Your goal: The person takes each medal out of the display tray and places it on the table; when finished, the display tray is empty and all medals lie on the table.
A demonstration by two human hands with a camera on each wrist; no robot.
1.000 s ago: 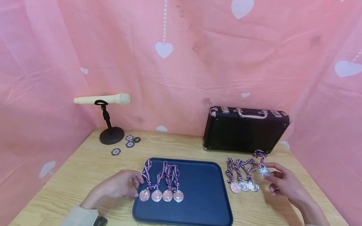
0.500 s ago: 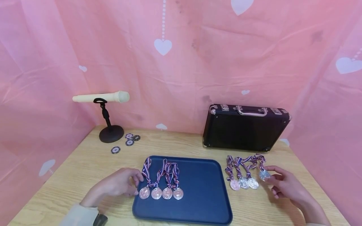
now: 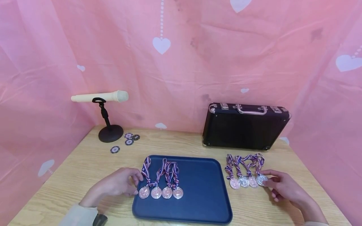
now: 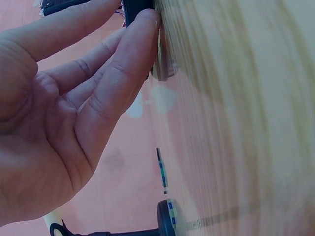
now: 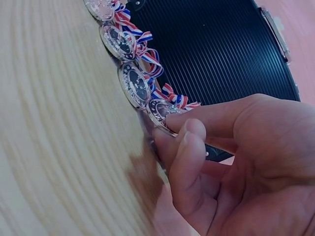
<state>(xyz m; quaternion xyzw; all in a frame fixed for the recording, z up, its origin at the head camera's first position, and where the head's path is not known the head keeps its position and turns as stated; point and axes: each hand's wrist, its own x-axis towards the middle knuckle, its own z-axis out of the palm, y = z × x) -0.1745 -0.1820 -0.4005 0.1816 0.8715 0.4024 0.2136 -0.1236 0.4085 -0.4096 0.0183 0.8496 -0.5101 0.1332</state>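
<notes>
A dark blue tray point(image 3: 203, 188) lies on the wooden table point(image 3: 85, 166), with several medals point(image 3: 161, 192) on striped ribbons in a row on its left part. My left hand point(image 3: 133, 183) rests at the tray's left edge, beside the leftmost medal, fingers relaxed; the left wrist view shows its fingertips point(image 4: 142, 24) against the tray's rim. Right of the tray, three medals point(image 3: 243, 182) lie on the table. My right hand point(image 3: 270, 181) pinches a silver medal point(image 3: 260, 179) at the right end of that row, thumb and forefinger on its edge point(image 5: 160, 110).
A black case point(image 3: 246, 127) with metal corners stands at the back right. A cream microphone point(image 3: 100, 97) sits on a black stand at the back left, with several poker chips point(image 3: 128, 139) near its base. Pink heart-printed cloth point(image 3: 181, 62) encloses the table.
My right hand has drawn the silver medal toward me and leftward, into line beside the other three on the table. The left hand has stayed by the tray.
</notes>
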